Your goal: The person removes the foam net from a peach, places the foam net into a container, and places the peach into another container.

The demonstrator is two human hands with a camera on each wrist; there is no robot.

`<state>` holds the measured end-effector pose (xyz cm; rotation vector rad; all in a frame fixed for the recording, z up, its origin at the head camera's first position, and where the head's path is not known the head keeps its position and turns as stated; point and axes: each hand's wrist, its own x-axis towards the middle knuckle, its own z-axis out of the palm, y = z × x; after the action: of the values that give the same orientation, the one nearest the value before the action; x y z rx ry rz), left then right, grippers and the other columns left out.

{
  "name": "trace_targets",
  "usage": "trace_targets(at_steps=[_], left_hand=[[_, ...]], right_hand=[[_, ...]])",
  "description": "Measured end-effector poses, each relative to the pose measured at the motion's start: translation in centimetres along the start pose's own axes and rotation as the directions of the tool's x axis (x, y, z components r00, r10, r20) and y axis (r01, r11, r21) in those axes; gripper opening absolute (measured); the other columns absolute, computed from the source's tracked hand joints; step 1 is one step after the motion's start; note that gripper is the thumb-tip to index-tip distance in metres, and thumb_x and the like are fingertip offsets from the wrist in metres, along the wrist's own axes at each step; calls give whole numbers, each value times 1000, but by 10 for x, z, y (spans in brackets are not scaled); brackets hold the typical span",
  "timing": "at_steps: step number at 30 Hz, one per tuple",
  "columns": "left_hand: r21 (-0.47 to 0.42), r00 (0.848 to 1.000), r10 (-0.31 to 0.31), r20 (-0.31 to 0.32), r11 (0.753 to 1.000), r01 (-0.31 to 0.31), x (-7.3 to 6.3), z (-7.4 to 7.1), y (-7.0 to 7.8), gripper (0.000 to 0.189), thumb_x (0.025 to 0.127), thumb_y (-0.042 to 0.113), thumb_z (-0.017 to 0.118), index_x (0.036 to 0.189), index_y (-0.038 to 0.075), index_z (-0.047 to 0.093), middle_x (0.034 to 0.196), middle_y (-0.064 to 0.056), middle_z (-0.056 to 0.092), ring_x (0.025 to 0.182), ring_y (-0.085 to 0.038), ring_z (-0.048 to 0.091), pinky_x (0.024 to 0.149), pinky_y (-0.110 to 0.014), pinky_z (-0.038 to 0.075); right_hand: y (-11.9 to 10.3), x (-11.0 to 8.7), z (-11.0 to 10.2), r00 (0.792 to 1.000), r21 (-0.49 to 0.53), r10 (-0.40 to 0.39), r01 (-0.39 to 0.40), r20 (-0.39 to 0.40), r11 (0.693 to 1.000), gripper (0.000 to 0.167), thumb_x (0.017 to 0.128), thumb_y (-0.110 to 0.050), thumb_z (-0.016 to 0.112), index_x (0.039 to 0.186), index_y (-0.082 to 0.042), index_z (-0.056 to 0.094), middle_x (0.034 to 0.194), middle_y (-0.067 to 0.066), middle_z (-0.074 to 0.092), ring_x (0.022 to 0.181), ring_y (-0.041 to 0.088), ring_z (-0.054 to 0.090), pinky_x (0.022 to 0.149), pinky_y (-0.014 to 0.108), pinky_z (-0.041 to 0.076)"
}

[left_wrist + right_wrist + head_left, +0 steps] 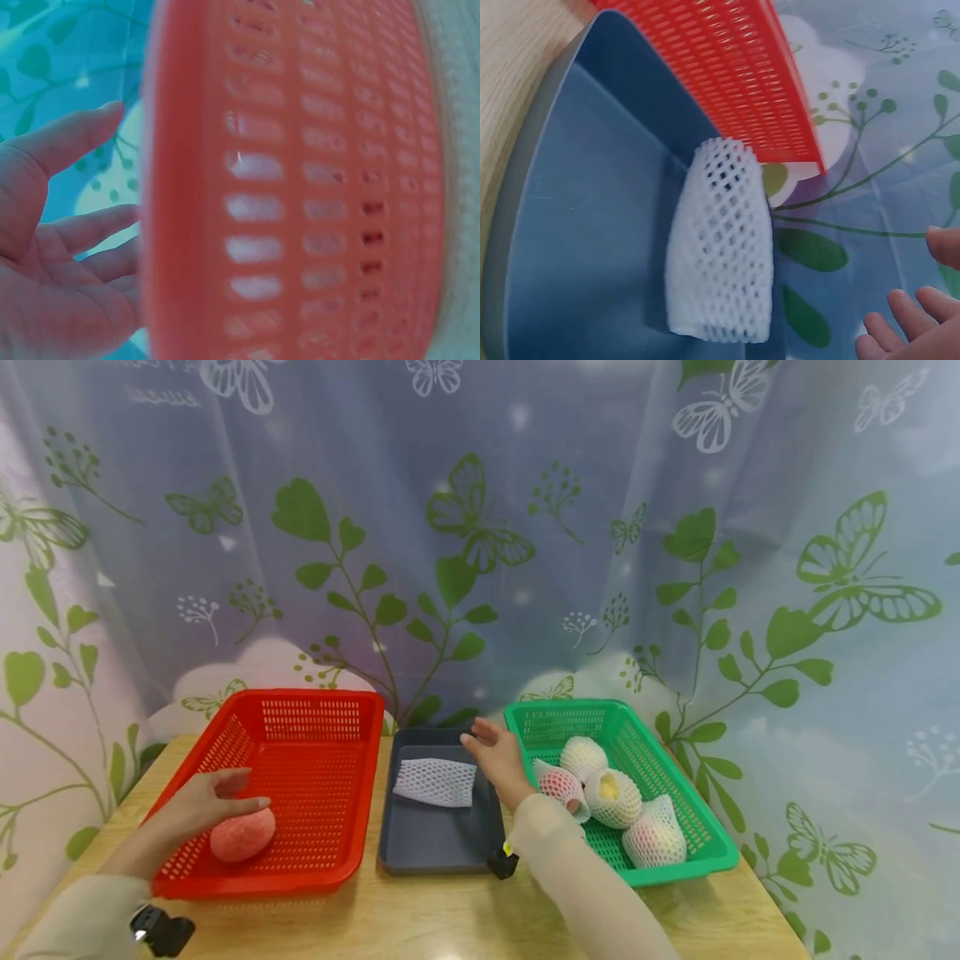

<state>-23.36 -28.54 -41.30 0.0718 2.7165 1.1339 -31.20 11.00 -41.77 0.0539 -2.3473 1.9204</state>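
Well — left grip [204, 802] near pink fruit [242, 837].

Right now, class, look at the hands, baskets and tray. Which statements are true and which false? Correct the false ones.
1. The red fruit lies in the red basket. True.
2. The white foam net lies in the green basket. False: it lies in the dark tray.
3. The dark tray stands between the two baskets. True.
4. The right hand grips the foam net. False: it holds nothing.
5. The left hand is nearest the red fruit. True.
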Motion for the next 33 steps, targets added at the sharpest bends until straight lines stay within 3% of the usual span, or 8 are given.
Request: trace_targets(at_steps=[6, 12, 18, 24, 28, 33], left_hand=[[-30, 997, 71, -23, 997, -72, -4, 9, 22, 88, 87, 42, 68, 144, -12, 28, 143, -35, 35, 130, -51, 34, 98, -59, 41], [-70, 995, 96, -40, 993, -98, -4, 20, 47, 90, 85, 47, 69, 145, -7, 29, 146, -32, 33, 133, -50, 30, 103, -61, 35], [-77, 988, 133, -80, 987, -139, -1, 35, 68, 92, 82, 51, 70, 147, -2, 32, 149, -27, 32, 135, -47, 28, 105, -62, 30], [-121, 982, 148, -119, 979, -162, 3, 56, 91, 86, 83, 46, 71, 147, 1, 34, 148, -23, 36, 135, -44, 31, 105, -61, 33], [-132, 975, 175, -137, 972, -193, 6, 72, 104, 82, 84, 44, 71, 146, 3, 37, 147, -21, 40, 134, -42, 35, 104, -59, 36], [-216, 975, 175, -137, 955, -202, 12, 96, 121, 78, 84, 37, 73, 145, 4, 39, 146, -19, 42, 134, -42, 36, 102, -56, 40]], right_hand=[[-11, -5, -12, 999, 72, -37, 40, -40, 997, 45, 88, -8, 68, 131, 0, 56, 126, 19, 60, 119, 32, 55, 96, 39, 50], [-20, -10, -37, 1000, 117, -24, 24, 6, 993, 47, 91, -10, 65, 136, -3, 51, 134, 16, 55, 125, 31, 50, 104, 43, 43], [-23, -17, -68, 998, 94, -2, -4, 65, 996, 49, 93, -20, 64, 140, -15, 47, 141, 8, 49, 130, 23, 44, 108, 42, 39], [-19, -23, -95, 998, 51, 4, -7, 64, 999, 52, 94, -26, 63, 142, -19, 44, 144, 4, 46, 132, 21, 42, 109, 44, 36], [-12, -27, -111, 999, 55, 1, -4, 40, 998, 53, 95, -25, 62, 143, -17, 42, 147, 8, 43, 133, 23, 40, 110, 46, 34], [-4, -31, -130, 1000, 54, 8, -7, -5, 999, 52, 95, -21, 61, 143, -13, 42, 147, 12, 42, 133, 25, 40, 111, 45, 34]])
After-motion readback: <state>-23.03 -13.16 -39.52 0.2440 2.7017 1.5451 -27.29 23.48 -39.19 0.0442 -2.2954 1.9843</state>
